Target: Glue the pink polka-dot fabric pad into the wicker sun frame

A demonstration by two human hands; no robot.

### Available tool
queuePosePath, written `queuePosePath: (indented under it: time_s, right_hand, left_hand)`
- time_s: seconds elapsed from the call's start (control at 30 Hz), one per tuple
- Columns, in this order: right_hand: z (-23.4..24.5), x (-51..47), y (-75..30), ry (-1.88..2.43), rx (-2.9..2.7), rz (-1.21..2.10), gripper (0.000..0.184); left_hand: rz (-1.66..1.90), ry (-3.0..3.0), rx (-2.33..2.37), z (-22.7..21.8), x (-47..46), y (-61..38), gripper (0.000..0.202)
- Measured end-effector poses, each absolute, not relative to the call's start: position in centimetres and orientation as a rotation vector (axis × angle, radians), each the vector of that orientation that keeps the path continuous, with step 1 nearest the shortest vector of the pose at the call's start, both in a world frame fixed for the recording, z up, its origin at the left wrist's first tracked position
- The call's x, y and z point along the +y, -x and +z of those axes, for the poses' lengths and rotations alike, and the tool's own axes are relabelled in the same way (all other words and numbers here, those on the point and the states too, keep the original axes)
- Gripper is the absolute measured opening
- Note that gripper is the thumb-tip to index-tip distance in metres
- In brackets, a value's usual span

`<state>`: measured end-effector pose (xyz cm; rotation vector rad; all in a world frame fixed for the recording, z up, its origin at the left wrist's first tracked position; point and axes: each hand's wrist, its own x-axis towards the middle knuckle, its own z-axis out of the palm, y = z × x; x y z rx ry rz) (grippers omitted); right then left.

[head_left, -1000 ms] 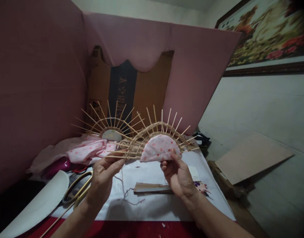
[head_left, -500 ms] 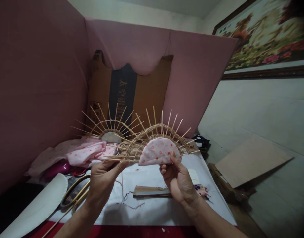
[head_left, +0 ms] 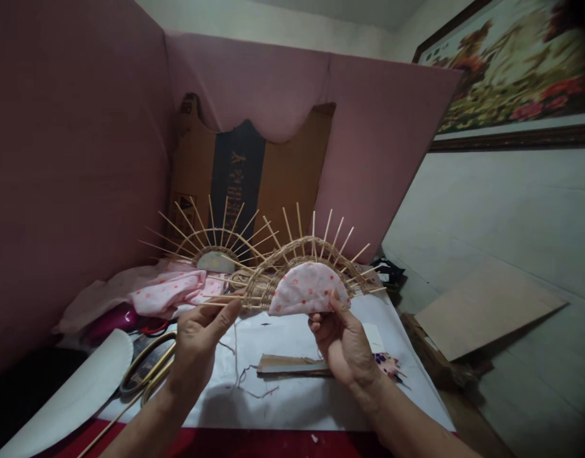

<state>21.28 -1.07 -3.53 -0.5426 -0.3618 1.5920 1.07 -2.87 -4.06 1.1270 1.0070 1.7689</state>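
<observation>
I hold a half-round woven piece (head_left: pixel 306 287) up over the table: a pink dotted fabric centre, tan cord woven around it, thin wooden sticks fanning outward. My right hand (head_left: pixel 341 340) grips its lower edge, thumb pressed on the fabric. My left hand (head_left: pixel 204 337) pinches the woven cord and sticks at the piece's left end. A loose cord (head_left: pixel 236 353) hangs from there down to the white sheet (head_left: pixel 292 394).
A second stick-fan piece (head_left: pixel 215 249) stands behind on pink dotted cloth (head_left: pixel 166 291). Scissors (head_left: pixel 147 366), a white paper plate (head_left: pixel 68 397) and a loose stick (head_left: pixel 109 424) lie at left. A cardboard strip (head_left: pixel 287 364) lies under my hands. Pink panels and a cardboard box (head_left: pixel 247 175) wall off the back.
Almost nothing moved. My left fingers shifted slightly along the left end of the weave; the piece stays at the same height.
</observation>
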Motion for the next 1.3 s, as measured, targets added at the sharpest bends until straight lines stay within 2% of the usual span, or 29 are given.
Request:
queuePosePath:
  time_s: [0.1, 0.77, 0.83, 0.97, 1.3]
  right_hand:
    - [-3.43, -1.11, -21.25, 0.532, -0.355, 1.596, 0.026]
    - [-3.52, -1.09, -21.26, 0.530, -0.348, 1.610, 0.027]
    - [-3.59, -1.08, -21.24, 0.528, -0.351, 1.605, 0.025]
    - [-3.76, -1.07, -21.21, 0.520, -0.358, 1.612, 0.022]
    - [-3.77, -1.16, -21.18, 0.508, -0.375, 1.608, 0.022]
  left_hand:
    - [1.770, -1.049, 0.924, -4.16, -2.95, -1.07, 0.018]
    - [1.738, -1.120, 0.921, -3.87, -3.04, -1.42, 0.032]
    - [1.723, -1.138, 0.941, -3.68, -3.08, -1.47, 0.030]
    - [1.704, -1.187, 0.991, -3.37, -3.11, -1.61, 0.012]
    - [1.642, -1.289, 1.120, -4.02, -3.39, -2.03, 0.015]
